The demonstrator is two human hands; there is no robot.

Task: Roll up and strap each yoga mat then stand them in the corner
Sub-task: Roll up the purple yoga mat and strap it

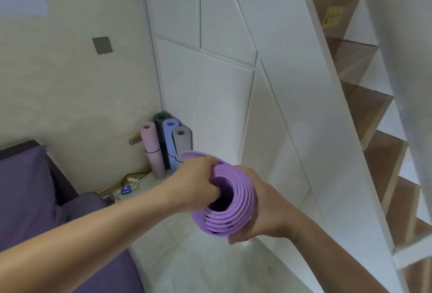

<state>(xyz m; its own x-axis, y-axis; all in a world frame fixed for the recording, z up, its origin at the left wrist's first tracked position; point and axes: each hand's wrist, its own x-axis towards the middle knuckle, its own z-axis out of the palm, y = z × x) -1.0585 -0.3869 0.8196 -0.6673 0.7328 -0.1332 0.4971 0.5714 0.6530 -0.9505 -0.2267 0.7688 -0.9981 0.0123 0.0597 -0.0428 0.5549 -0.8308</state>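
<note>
We look straight down the end of the purple mat [236,201], so we see only its spiral of layers and dark core. Its length runs away below the hands, out of sight, and we cannot tell whether a strap goes round it. The right hand [264,211] wraps the outside of the roll. Its thumb shows at the near lower edge, while its fingers are hidden behind the roll. The left hand [195,184] curls over the far-left rim. Some of its fingertips dip into the core and are lost in the dark, so we take it to be gripping the inner layers there. The purple mat thus sits between the two hands, held off the floor, its open end tipped toward us.

Just past the left knuckles, four rolled mats stand upright in the corner: pink [152,150], dark green [160,118], blue [170,143] and grey [182,144]. The feet of the blue and grey ones are covered by the purple mat and the left hand. A black band rings the pink one. The stairs [367,105] to the right are blurred.
</note>
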